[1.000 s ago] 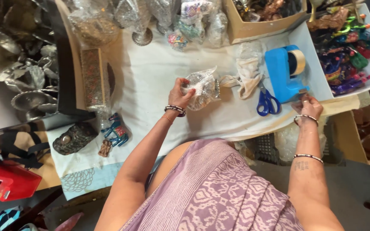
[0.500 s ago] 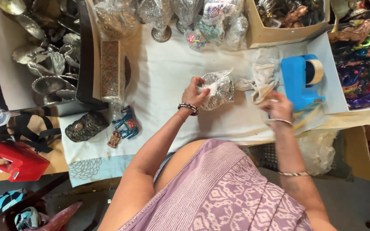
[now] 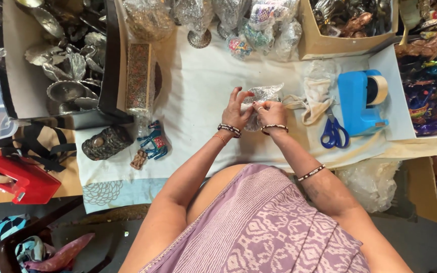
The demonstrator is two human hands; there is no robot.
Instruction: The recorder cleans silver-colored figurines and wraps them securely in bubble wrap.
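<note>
My left hand and my right hand are both closed around a small item wrapped in clear plastic, held over the white cloth on the table. Both wrists carry beaded bracelets. Just right of the wrapped item lies a crumpled cream cloth pouch. Blue-handled scissors rest beyond it, and a blue tape dispenser with a roll of tape stands further right.
A black box of silver metal pieces sits at the left, a patterned long box beside it. Small painted figurines lie at the cloth's left edge. Plastic-wrapped goods line the back. A red tape dispenser sits far left.
My right hand has moved left from near the scissors and joined my left hand on the plastic-wrapped item. The left hand has kept hold of it.
</note>
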